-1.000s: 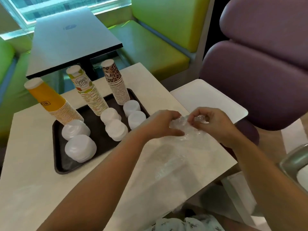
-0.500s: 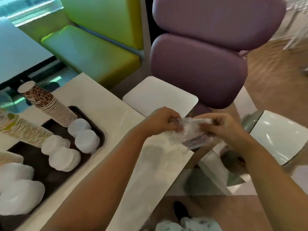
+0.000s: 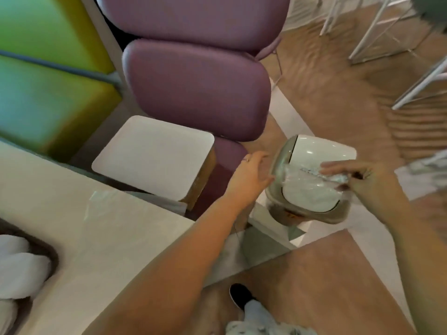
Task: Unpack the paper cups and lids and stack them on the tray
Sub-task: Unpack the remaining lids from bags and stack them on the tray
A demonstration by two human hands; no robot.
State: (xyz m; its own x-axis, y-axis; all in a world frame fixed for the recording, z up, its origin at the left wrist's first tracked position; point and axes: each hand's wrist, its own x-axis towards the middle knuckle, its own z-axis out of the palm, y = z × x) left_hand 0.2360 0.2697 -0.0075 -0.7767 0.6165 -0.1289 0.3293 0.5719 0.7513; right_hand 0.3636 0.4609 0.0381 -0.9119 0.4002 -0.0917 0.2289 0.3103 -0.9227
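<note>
Head view shows the right hand (image 3: pixel 367 182) pinching a crumpled clear plastic wrapper (image 3: pixel 314 176) just above the swing lid of a white bin (image 3: pixel 314 151) on the floor. Left hand (image 3: pixel 251 175) hangs beside the bin, fingers relaxed, holding nothing. White lids (image 3: pixel 21 272) sit on the dark tray (image 3: pixel 52 257) at the table's (image 3: pixel 101 233) far-left edge.

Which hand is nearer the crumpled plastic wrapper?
Right. The right hand pinches the plastic wrapper over the bin lid; the left hand, fingers open, is off to its left, apart.
</note>
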